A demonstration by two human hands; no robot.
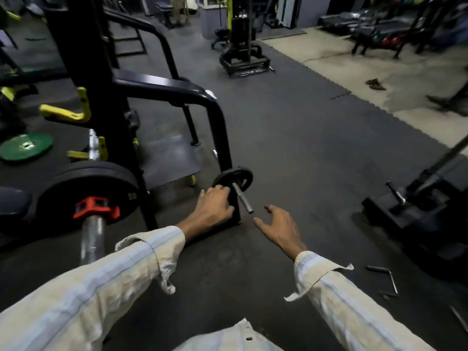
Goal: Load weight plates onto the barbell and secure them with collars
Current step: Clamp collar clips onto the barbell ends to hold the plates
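A barbell (pixel 92 239) rests in the rack at the left, its sleeve end pointing toward me. Large black plates (pixel 86 183) sit on it, with a red collar (pixel 96 207) clamped against them. Low on the rack frame, a small black plate (pixel 234 177) hangs on a short steel storage peg (pixel 243 198). My left hand (pixel 214 206) is at the small plate's near left edge, fingers curled on it. My right hand (pixel 281 229) hovers just right of the peg, fingers spread, holding nothing.
The black rack frame (pixel 212 107) with yellow hooks (pixel 65 112) stands ahead on the left. A green plate (pixel 25 146) lies on the floor at far left. Another machine base (pixel 415 203) sits at right, with a bent metal bar (pixel 385 277) on the mat.
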